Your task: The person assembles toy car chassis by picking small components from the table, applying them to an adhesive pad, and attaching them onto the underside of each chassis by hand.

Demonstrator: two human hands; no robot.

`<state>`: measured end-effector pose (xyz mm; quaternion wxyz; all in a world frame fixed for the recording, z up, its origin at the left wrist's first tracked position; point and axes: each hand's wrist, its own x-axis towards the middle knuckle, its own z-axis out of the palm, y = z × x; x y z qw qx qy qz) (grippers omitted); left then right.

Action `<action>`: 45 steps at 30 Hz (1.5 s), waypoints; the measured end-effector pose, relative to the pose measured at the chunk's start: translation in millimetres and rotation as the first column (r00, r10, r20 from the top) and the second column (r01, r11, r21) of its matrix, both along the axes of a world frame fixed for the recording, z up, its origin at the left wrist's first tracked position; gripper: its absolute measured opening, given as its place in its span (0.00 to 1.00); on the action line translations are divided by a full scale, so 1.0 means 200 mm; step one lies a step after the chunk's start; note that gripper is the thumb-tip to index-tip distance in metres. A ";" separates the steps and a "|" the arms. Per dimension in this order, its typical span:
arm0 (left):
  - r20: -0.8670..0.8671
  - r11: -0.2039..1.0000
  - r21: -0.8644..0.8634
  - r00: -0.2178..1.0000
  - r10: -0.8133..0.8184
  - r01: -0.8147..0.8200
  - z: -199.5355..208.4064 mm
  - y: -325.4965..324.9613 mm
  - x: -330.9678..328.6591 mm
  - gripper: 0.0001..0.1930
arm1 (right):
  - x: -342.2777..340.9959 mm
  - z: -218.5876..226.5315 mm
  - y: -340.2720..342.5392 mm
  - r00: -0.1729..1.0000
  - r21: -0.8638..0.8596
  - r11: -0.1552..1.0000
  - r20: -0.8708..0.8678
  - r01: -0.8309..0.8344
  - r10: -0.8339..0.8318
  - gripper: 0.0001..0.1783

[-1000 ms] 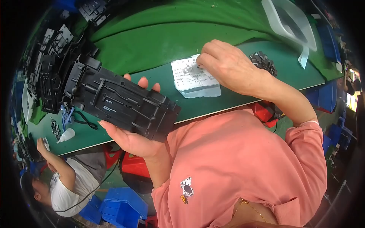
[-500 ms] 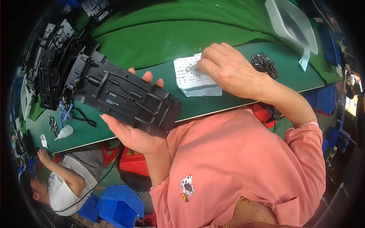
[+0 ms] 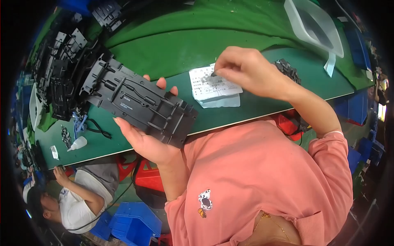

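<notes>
My left hand (image 3: 150, 143) holds a long black moulded plastic part (image 3: 139, 102) from below, its fingers round the far edge and the thumb along the near one. Ribs, posts and rod shapes cover its upturned face. Over a printed paper slip (image 3: 215, 89), my right hand (image 3: 252, 71) is closed in a pinch. A small dark piece (image 3: 213, 74) shows at its fingertips. Small greyish bits (image 3: 208, 80) lie on the slip just below them. The slip rests on a pale blue sheet or pad (image 3: 223, 101).
Similar black parts (image 3: 61, 78) are stacked at left, near a small white bottle (image 3: 79, 142) and a blue cord (image 3: 79, 123). Small black pieces (image 3: 287, 69) are heaped at right, below a white tub (image 3: 314, 30). A co-worker (image 3: 82, 197) sits at lower left beside a blue bin (image 3: 135, 221).
My right fingers have drawn into a tighter pinch, and a small dark piece now shows at their tips. The black part stays in my left hand, shifted slightly right.
</notes>
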<state>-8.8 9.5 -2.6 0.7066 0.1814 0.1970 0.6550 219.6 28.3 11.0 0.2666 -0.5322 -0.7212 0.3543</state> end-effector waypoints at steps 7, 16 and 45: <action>0.007 0.992 -0.123 1.000 -0.006 0.007 0.05 0.06 0.03 0.29 | 0.03 0.05 0.04 0.727 -0.739 0.670 -0.497 -0.069 -0.474 0.06; 0.041 0.994 -0.048 0.995 -0.092 0.094 0.03 0.11 0.06 0.30 | 0.00 0.09 -0.02 0.922 -0.307 0.948 -0.339 0.081 -0.189 0.05; -0.322 1.000 0.019 0.947 0.006 0.001 0.11 0.05 0.20 0.38 | -0.23 0.04 -0.14 0.944 0.726 0.650 -0.003 -0.224 0.329 0.11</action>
